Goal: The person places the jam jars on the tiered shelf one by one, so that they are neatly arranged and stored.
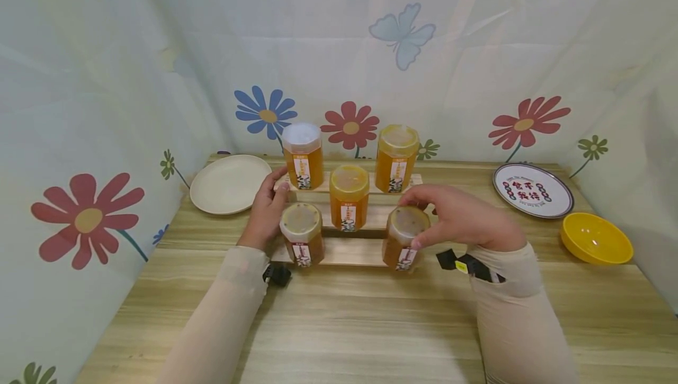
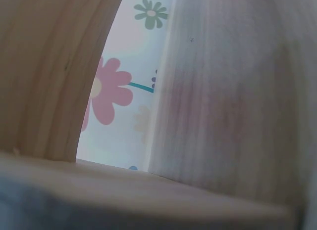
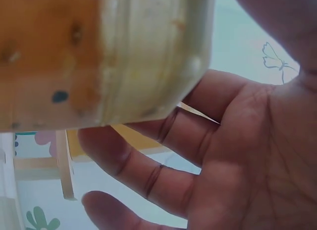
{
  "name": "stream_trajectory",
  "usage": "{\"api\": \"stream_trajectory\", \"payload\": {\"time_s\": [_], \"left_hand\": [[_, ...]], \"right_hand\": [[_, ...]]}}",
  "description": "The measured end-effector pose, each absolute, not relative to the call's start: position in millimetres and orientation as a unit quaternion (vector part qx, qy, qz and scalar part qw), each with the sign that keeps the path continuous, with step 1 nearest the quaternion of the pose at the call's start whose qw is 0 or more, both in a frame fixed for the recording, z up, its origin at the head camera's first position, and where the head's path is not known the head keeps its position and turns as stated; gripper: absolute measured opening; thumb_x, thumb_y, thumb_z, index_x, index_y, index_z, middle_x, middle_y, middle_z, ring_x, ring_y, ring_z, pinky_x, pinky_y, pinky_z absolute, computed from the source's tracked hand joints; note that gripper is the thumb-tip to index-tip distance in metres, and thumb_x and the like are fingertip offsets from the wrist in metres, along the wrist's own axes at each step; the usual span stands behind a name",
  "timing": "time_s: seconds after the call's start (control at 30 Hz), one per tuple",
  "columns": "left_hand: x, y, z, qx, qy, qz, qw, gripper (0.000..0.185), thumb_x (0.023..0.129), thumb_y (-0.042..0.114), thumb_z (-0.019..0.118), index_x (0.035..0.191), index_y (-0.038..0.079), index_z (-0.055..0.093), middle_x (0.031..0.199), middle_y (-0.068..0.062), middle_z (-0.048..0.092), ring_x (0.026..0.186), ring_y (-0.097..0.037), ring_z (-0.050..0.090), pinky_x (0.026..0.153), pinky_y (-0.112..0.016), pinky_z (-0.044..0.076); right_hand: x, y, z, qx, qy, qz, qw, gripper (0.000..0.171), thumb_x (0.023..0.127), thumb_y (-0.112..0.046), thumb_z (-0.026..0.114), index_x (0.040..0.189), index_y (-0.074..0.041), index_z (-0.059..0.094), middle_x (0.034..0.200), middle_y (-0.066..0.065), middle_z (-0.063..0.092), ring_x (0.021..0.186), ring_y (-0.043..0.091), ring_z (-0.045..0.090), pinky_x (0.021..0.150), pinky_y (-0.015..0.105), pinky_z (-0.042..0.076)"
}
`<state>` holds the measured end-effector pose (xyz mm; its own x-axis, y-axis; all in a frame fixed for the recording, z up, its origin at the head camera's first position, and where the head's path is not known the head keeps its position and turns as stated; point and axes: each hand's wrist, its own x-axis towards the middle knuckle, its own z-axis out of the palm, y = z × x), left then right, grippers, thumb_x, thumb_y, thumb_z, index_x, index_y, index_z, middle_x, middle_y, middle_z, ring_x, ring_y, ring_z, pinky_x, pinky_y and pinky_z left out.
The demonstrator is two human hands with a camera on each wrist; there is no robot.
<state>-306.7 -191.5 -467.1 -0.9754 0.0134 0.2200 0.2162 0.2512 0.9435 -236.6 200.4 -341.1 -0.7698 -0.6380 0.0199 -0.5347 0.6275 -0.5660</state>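
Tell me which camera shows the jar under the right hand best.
The head view: the front-right jar shows whole, lid, label and step, with the right hand gripping its lid. The right wrist view shows only a blurred close-up of its lid edge and amber side. The left wrist view shows none of it.

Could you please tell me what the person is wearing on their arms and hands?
Both arms wear long, snug cream sleeves ending at the wrists. The left hand and right hand are bare, with no gloves. A small black device sits at each wrist; the right one bears a yellow tag.
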Motion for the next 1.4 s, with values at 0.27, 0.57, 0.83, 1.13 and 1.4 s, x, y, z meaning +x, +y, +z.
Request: {"api": "stream_trajectory", "payload": {"time_s": [0.27, 0.57, 0.83, 1.13, 1.4], "left_hand": [[-306, -191, -467, -0.073, -0.785, -0.610, 0.083, 0.051, 0.115, 0.034, 0.043, 0.164, 0.022, 0.037, 0.150, -0.016, 0.048, 0.120, -0.032, 0.050, 0.105, -0.045, 0.038], [-304, -189, -464, -0.075, -0.784, -0.610, 0.084, 0.050, 0.115, 0.032, 0.043, 0.163, 0.020, 0.038, 0.159, -0.013, 0.044, 0.122, -0.030, 0.049, 0.108, -0.048, 0.039], [-305, -189, -466, -0.075, -0.783, -0.612, 0.086, 0.050, 0.115, 0.032, 0.043, 0.163, 0.020, 0.038, 0.135, -0.018, 0.052, 0.115, -0.038, 0.051, 0.096, -0.041, 0.042], [-306, -188, -465, -0.078, -0.781, -0.614, 0.086, 0.050, 0.115, 0.032, 0.043, 0.163, 0.020, 0.038, 0.126, -0.020, 0.052, 0.113, -0.040, 0.050, 0.094, -0.039, 0.042], [-307, -188, -468, -0.074, -0.782, -0.614, 0.079, 0.050, 0.115, 0.033, 0.044, 0.163, 0.022, 0.038, 0.139, -0.018, 0.052, 0.118, -0.039, 0.051, 0.098, -0.041, 0.042]], "right_hand": [[-237, 193, -344, -0.335, 0.894, -0.287, 0.081, 0.064, 0.076, -0.032, 0.097, 0.130, -0.012, 0.068, 0.121, -0.001, 0.069, 0.114, 0.022, 0.062, 0.104, 0.052, 0.050], [-239, 191, -345, -0.331, 0.895, -0.286, 0.083, 0.067, 0.077, -0.036, 0.096, 0.132, -0.011, 0.067, 0.123, 0.002, 0.069, 0.115, 0.023, 0.062, 0.105, 0.055, 0.049], [-239, 188, -346, -0.334, 0.893, -0.291, 0.085, 0.065, 0.078, -0.035, 0.096, 0.132, -0.011, 0.068, 0.122, 0.001, 0.070, 0.114, 0.022, 0.063, 0.104, 0.052, 0.050], [-238, 186, -347, -0.333, 0.890, -0.300, 0.080, 0.065, 0.076, -0.028, 0.098, 0.130, -0.010, 0.068, 0.121, 0.001, 0.070, 0.114, 0.022, 0.063, 0.104, 0.051, 0.050], [-238, 187, -347, -0.327, 0.892, -0.297, 0.095, 0.067, 0.078, -0.031, 0.097, 0.133, -0.010, 0.066, 0.124, 0.002, 0.070, 0.115, 0.022, 0.063, 0.105, 0.050, 0.050]]}}
